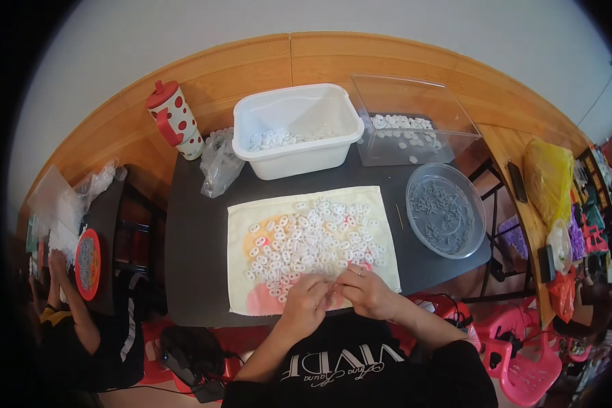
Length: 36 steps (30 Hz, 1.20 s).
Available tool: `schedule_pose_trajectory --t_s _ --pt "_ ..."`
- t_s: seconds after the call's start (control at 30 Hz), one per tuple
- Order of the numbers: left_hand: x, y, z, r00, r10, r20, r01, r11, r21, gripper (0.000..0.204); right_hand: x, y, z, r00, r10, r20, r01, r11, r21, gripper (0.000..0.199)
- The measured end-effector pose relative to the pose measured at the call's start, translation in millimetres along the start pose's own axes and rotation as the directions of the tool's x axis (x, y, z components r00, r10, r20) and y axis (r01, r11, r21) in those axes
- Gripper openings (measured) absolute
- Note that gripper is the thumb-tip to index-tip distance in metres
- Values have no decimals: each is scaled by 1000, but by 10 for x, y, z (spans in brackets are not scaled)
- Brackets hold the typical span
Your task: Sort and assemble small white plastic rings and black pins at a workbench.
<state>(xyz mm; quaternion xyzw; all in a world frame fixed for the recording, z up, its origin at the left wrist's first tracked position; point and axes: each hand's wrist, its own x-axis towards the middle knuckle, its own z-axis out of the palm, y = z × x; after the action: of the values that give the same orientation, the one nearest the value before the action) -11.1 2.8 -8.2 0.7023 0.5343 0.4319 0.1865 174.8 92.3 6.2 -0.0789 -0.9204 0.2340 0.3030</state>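
Note:
My left hand (306, 304) and my right hand (366, 291) meet at the near edge of a pale yellow cloth (241, 224). Both have their fingers pinched together, and whatever lies between them is too small to make out. A ring shows on the right hand. Just beyond my fingers, many small white oval plastic pieces with two holes (306, 238) lie heaped over the cloth. To the right stands a round clear tray (483, 224) holding small grey parts (442, 211). A thin stick (399, 216) rests between the cloth and that tray.
Behind the cloth, a white tub (299, 163) holds more white pieces, beside a clear bin (387, 158) with white discs. A spotted tumbler (177, 122) and a plastic bag (221, 163) stand at the back left. Another person's hands (58, 265) work near a red tray (88, 292) at far left.

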Motion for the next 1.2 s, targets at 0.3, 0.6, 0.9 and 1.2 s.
schedule_pose_trajectory --t_s 0.3,0.6,0.9,1.2 --pt "85 76 -11 998 61 -33 -61 998 3 23 30 38 -1 999 9 39 -10 1000 9 30" --pt "32 52 11 996 86 -20 -85 994 71 21 13 36 22 999 -16 33 15 1000 19 28" --pt "57 9 -53 999 -34 -13 33 997 -66 19 191 135 -524 966 -34 -256 -28 972 -235 22" --pt "29 49 -24 999 10 -47 -13 998 -66 20 979 1109 -2001 685 -8 -728 -422 811 -406 8"
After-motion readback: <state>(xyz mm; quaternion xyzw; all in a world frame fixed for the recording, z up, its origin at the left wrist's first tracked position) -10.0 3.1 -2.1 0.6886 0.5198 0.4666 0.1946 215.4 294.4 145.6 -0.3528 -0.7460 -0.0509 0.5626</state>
